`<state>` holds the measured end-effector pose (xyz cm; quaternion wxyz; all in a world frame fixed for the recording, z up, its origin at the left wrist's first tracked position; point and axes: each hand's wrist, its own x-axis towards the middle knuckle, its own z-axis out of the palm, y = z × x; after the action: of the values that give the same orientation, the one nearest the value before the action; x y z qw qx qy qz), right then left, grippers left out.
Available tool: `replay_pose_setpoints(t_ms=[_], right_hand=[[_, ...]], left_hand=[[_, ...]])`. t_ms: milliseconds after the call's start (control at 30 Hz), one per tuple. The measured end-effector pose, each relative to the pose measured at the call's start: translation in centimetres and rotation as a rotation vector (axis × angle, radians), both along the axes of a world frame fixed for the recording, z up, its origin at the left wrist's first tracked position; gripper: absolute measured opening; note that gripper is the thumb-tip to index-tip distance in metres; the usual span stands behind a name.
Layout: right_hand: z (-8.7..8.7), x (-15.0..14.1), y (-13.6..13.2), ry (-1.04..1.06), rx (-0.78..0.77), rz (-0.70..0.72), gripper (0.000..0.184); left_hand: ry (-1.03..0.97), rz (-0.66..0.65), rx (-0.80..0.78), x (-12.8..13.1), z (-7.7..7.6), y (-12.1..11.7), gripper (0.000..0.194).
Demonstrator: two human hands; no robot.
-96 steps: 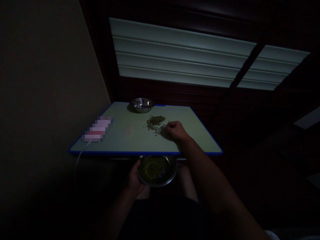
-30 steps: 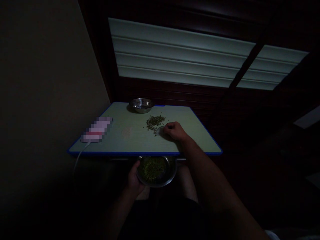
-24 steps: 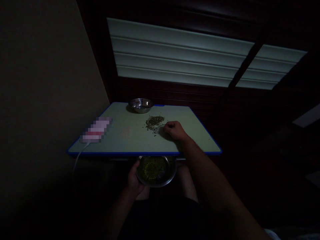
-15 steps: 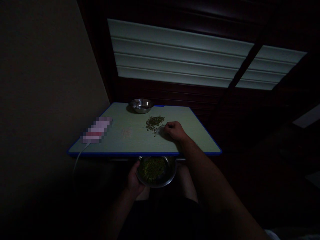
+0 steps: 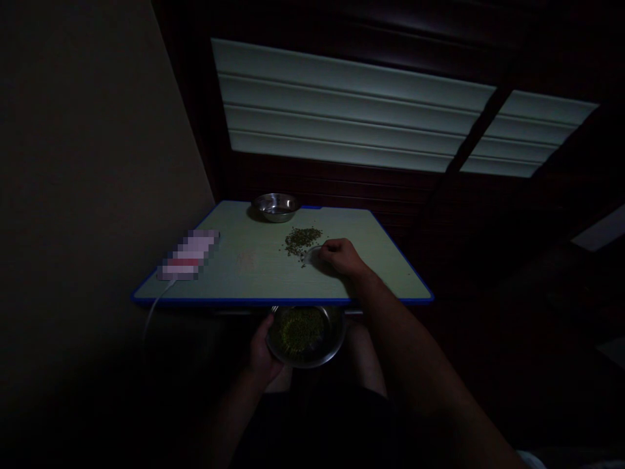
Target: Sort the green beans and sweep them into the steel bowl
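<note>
Two steel bowls: the near bowl (image 5: pixel 328 358) is held low on the person's side, its far rim passing under the near edge of the pale green tabletop (image 5: pixel 219 273); the far bowl (image 5: pixel 278 218) stands upright at the back of that surface, its inside too dark to read.
Left hand (image 5: pixel 263 352): closed on the left side of the near bowl, thumb over the rim.
Loose grains (image 5: pixel 300 327): small and greenish, perhaps mung beans, lying in the near bowl, more to its left than its right.
Right hand (image 5: pixel 340 255): fingers drawn narrow, apparently pinching a translucent piece (image 5: pixel 313 253) with a curved edge; what it is exactly cannot be told.
Grain heap (image 5: pixel 301 240): spread on the tabletop nearer the person than the far bowl, strays around it; the translucent piece sits at its near right fringe.
Step in hand: judged to be work at the heap's edge, the near bowl kept ready below.
Next move: would call for a low, gentle stroke so strays do not scatter, and a level near bowl.
Phone-like device (image 5: pixel 189 255): pixelated, at the tabletop's left, a white cable (image 5: pixel 155 301) trailing past the near edge.
</note>
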<state>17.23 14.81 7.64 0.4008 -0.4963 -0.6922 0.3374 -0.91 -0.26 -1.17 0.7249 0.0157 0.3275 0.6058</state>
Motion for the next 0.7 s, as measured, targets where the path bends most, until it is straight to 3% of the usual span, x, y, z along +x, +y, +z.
replay_pose_setpoints(t_ms=[700], right_hand=[[0.21, -0.03, -0.33, 0.019, -0.044, 0.025, 0.018]], left_hand=[[-0.032, -0.027, 0.057, -0.22, -0.57, -0.02, 0.024]])
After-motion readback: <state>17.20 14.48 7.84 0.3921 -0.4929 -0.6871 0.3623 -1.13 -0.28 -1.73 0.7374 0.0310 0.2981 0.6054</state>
